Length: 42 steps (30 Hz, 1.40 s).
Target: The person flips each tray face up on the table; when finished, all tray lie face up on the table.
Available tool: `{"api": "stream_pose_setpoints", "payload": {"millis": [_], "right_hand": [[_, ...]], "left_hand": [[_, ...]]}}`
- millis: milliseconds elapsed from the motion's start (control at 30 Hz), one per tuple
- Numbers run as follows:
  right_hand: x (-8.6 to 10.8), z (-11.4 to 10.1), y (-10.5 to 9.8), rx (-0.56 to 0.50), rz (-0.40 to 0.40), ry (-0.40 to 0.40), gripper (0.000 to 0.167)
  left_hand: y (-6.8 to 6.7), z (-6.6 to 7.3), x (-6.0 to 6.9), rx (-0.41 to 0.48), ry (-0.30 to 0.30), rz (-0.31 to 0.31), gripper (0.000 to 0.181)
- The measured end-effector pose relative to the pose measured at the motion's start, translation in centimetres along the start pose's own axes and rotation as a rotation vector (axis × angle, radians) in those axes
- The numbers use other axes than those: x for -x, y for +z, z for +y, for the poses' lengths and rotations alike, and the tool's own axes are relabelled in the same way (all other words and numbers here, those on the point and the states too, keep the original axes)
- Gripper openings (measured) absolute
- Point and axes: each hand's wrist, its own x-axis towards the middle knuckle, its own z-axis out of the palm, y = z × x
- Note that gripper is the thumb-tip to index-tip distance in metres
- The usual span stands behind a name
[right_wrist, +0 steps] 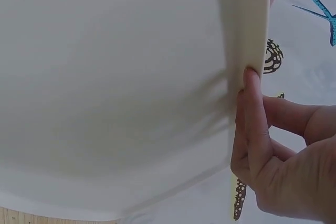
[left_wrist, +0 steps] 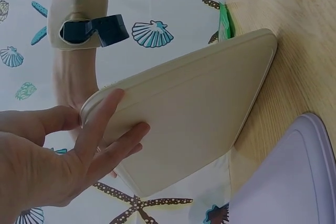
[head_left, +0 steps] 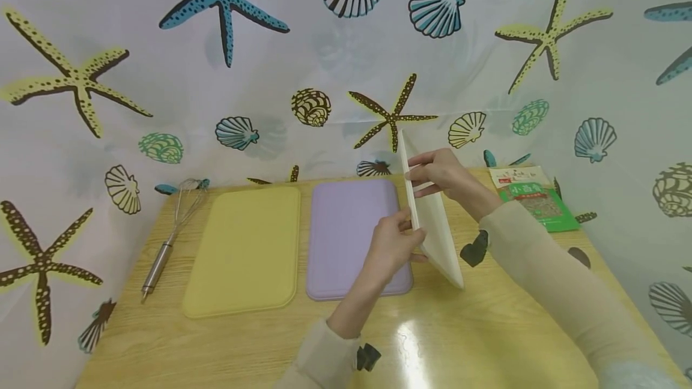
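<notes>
A cream tray (head_left: 439, 239) is held tilted up on its side, just right of a flat purple tray (head_left: 351, 236). Its rim is pinched by the left hand (head_left: 391, 245) and, farther off, by the right hand (head_left: 440, 173). A yellow tray (head_left: 245, 251) and a whisk (head_left: 160, 262) are seen at left, a green packet (head_left: 540, 202) at far right on the table (head_left: 216, 353).

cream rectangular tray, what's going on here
A person's left hand and right hand grip a cream rectangular tray, tilted steeply over the wooden table. A lilac rectangular tray and a yellow rectangular tray lie to its left, beyond them a metal whisk; a green-and-white packet is to its right.
</notes>
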Motion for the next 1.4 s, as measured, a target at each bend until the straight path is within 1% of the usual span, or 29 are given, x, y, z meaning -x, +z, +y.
{"api": "stream_pose_setpoints", "payload": {"millis": [133, 233, 333, 467, 600, 700, 733, 800, 867, 933, 1000, 1100, 1233, 1333, 1400], "right_hand": [[0.0, 0.1, 0.0, -0.003, 0.001, -0.007, 0.041], [0.1, 0.4, 0.0, -0.011, 0.006, -0.017, 0.039], [0.0, 1.5, 0.1, -0.007, 0.011, -0.013, 0.039], [0.0, 3.9, -0.1, 0.003, 0.045, 0.015, 0.043], [-0.2, 6.7, -0.7, 0.000, 0.115, 0.039, 0.043], [-0.3, 8.6, -1.5, 0.051, 0.168, 0.069, 0.043], [-0.3, 9.2, -1.8, 0.084, 0.177, 0.081, 0.044], [-0.2, 10.4, -2.4, 0.162, 0.169, 0.096, 0.046], [0.0, 11.3, -2.9, 0.234, 0.141, 0.100, 0.049], [0.3, 12.2, -3.4, 0.305, 0.107, 0.099, 0.053], [0.5, 12.9, -3.9, 0.376, 0.094, 0.106, 0.056], [0.7, 14.1, -4.6, 0.444, 0.090, 0.133, 0.059], [1.2, 15.0, -5.5, 0.449, 0.065, 0.164, 0.061], [1.5, 15.2, -5.9, 0.398, 0.031, 0.182, 0.062], [1.6, 15.2, -6.1, 0.382, 0.017, 0.184, 0.061]], "left_hand": [[0.2, 0.1, 0.1, -0.072, 0.010, 0.020, 0.056], [0.3, 0.0, 0.1, -0.090, 0.027, 0.029, 0.052], [0.3, -0.3, 0.2, -0.101, 0.037, 0.038, 0.050], [0.1, -1.1, 0.3, -0.104, 0.048, 0.040, 0.050], [-0.4, -1.6, 0.2, -0.073, 0.050, 0.061, 0.049], [-0.7, -1.8, 0.2, -0.055, 0.027, 0.081, 0.050], [-0.8, -1.9, 0.2, -0.050, 0.018, 0.085, 0.051], [-1.0, -2.0, 0.3, -0.038, -0.004, 0.092, 0.053], [-1.2, -2.2, 0.3, -0.023, -0.017, 0.101, 0.054], [-1.4, -2.4, 0.3, -0.005, -0.024, 0.108, 0.055], [-1.6, -2.4, 0.2, 0.011, -0.029, 0.107, 0.054], [-1.9, -2.5, 0.4, 0.022, -0.038, 0.101, 0.055], [-2.2, -2.5, 0.5, 0.036, -0.058, 0.094, 0.056], [-2.2, -2.6, 0.5, 0.064, -0.082, 0.091, 0.060], [-2.2, -2.8, 0.5, 0.089, -0.097, 0.089, 0.063]]}}
